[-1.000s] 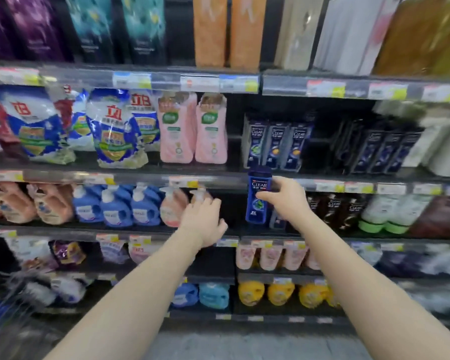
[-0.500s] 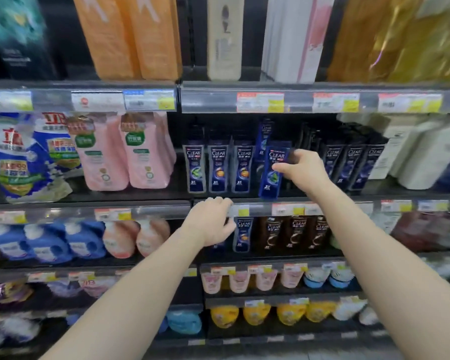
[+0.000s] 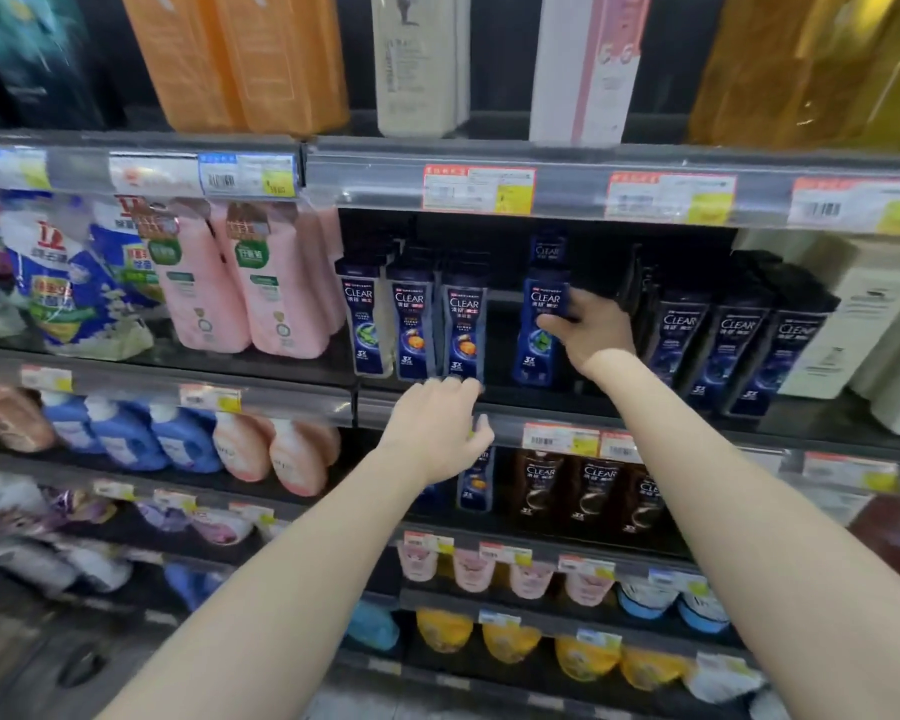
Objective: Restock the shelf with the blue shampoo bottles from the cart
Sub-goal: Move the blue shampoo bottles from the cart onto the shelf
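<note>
My right hand (image 3: 588, 330) grips a blue CLEAR shampoo bottle (image 3: 539, 324) and holds it upright on the middle shelf (image 3: 645, 415), in the gap right of three blue CLEAR bottles (image 3: 414, 330). Another blue bottle (image 3: 547, 252) stands behind it. My left hand (image 3: 437, 433) rests on the shelf's front rail, fingers curled over the edge below the third bottle. The cart is out of view.
Dark CLEAR bottles (image 3: 733, 350) stand right of my right hand, white bottles (image 3: 868, 324) further right. Pink refill pouches (image 3: 250, 288) hang to the left. Brown CLEAR bottles (image 3: 588, 491) fill the shelf below. Price tags line every rail.
My right hand has lifted the blue bottle from the lower shelf level up into the gap on the middle shelf. My left hand has moved up onto that shelf's rail.
</note>
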A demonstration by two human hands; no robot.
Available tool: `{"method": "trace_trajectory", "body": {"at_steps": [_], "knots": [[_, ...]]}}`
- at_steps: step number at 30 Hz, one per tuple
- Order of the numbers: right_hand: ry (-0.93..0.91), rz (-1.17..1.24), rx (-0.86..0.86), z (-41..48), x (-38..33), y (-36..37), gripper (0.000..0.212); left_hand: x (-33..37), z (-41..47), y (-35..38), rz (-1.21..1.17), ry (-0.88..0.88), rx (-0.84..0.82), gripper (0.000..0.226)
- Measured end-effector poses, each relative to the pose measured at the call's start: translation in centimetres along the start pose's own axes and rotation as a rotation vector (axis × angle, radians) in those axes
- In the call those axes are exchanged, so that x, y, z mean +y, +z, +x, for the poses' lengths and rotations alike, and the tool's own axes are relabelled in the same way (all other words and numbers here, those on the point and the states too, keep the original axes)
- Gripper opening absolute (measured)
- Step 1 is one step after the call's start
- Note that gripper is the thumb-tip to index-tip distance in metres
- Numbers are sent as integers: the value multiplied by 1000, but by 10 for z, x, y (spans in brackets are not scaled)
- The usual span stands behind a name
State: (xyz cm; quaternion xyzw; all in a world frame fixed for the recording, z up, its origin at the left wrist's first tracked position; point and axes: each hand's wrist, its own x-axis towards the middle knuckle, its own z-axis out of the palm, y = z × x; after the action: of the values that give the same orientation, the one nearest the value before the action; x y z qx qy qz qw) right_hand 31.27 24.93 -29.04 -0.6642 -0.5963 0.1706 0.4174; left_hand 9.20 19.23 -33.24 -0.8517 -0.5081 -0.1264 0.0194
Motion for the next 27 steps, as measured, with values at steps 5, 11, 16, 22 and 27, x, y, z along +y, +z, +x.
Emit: {"method": "trace_trajectory", "body": {"at_steps": [5, 11, 16, 22, 27], "knots": [[5, 30, 16, -2, 7, 4, 44, 23, 5, 2, 9, -1, 39, 51], [65, -28, -13, -10, 19, 14, 50, 35, 15, 6, 60, -3, 82, 54], [64, -87, -5, -14, 26, 23, 54, 37, 18, 8, 94, -16, 71, 53], [67, -122, 36, -18, 25, 29, 46, 33, 19, 2, 58, -41, 109, 45], [11, -122, 90, -8, 33, 36, 41, 32, 23, 7, 56, -28, 126, 42]]}}
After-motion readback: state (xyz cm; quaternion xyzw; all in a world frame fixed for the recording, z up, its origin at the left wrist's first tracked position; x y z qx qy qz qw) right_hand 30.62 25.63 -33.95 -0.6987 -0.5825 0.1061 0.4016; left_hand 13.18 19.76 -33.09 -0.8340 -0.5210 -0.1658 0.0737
